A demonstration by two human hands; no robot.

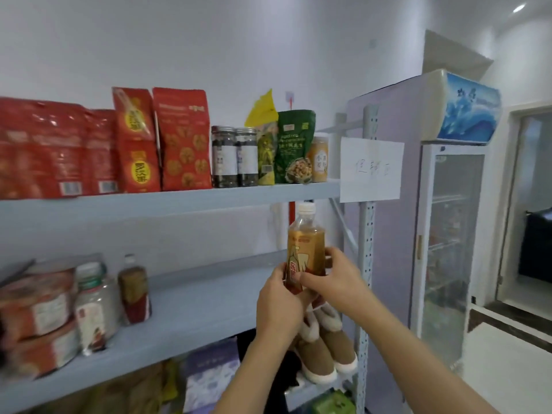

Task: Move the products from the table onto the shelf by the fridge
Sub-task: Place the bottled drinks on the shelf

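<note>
— Which step is this?
— Shelving. The left hand (280, 300) and right hand (337, 279) both curl round the lower half of the bottle (306, 243), holding it upright at the right end of the middle shelf (209, 294), near the fridge (448, 234).
— Is it down?
— Can't tell; the hands hide its base. Next, I'd say: settle it on bare board, keep it upright, then let go.

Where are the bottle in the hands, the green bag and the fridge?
bottle (305, 243), head view, on its amber upper body.
green bag (294, 144), head view, on its front panel.
fridge (457, 234), head view, on its glass door.
</note>
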